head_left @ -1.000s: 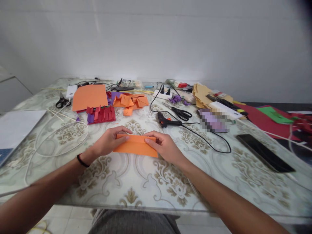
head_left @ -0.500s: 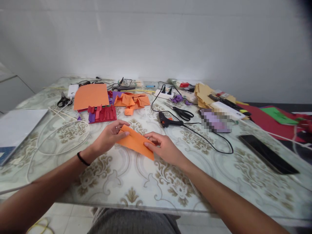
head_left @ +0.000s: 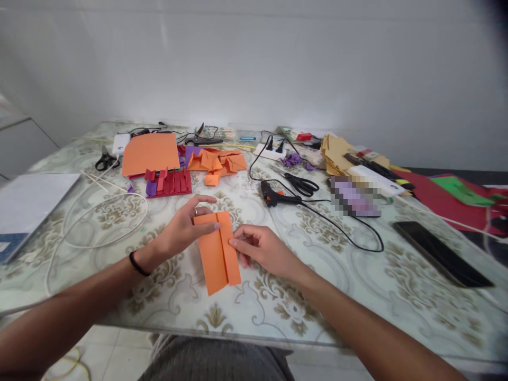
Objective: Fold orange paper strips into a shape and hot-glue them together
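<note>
A folded piece of orange paper (head_left: 212,256) is held between my two hands above the near middle of the table. A lengthwise fold makes a narrower strip along its right side. My left hand (head_left: 186,225) grips its upper left part, thumb lying on top near the crease. At the right edge, my right hand (head_left: 260,246) pinches the paper between thumb and fingers. Beyond them lie a red and purple folded-paper piece (head_left: 172,182) and several orange folded-paper pieces (head_left: 216,161).
Orange sheets (head_left: 151,153) and small black scissors (head_left: 106,160) lie back left. A black glue gun (head_left: 278,196), larger scissors (head_left: 301,185) and a power strip (head_left: 270,152) sit right of centre. A phone (head_left: 440,254) lies at right, a white cable (head_left: 103,246) at left.
The orange paper has turned from lying crosswise to pointing toward me, and its folded strip now shows. Both hands still hold it. The view has shifted slightly.
</note>
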`<state>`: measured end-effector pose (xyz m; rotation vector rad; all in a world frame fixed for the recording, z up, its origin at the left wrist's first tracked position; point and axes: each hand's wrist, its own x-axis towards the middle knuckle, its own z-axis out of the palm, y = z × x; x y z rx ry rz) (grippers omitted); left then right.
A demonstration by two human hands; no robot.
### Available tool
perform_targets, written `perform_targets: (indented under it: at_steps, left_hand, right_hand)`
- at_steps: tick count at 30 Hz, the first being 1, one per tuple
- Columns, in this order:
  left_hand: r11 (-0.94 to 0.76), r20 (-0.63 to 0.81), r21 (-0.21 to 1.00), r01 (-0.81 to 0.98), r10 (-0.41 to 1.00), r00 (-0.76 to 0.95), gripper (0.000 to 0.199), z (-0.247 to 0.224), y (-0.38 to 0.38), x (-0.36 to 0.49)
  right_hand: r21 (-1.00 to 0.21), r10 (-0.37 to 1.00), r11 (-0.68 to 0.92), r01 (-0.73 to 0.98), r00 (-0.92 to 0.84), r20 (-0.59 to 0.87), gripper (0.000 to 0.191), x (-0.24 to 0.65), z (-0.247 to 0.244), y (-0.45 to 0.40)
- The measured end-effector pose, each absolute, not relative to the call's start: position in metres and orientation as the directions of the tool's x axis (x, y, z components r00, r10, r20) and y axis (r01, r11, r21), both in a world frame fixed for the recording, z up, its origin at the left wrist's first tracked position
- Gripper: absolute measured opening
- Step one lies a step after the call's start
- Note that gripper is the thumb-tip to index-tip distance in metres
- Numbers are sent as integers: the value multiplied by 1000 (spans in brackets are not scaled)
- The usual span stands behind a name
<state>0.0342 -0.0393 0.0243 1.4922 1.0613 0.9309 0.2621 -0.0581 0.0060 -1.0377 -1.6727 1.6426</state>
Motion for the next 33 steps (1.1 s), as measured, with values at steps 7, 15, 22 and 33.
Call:
perform_targets:
  at_steps: [7,15,22,33]
  left_hand:
    - [107,-175,983,152,813,556,39,24,-40,35]
    - [-31,-253,861,508,839,482,47,22,-38,29]
    - [-106,-197,887,450,793,576,37,33,-42,28]
    - [-90,-224,876,474,795,563,41,36,-50,33]
  right_hand:
    - [-964,861,-233,-126,-489,-144,42,256,-2,-57]
    - [-960,830,-215,-178,-552,-83,39,256,2,-57]
    - [-963,782,-184,-198,-622,-21,35,268,-1,-46]
    - [-944,733,-276,-180,-675,-86,35,263,-8,-51]
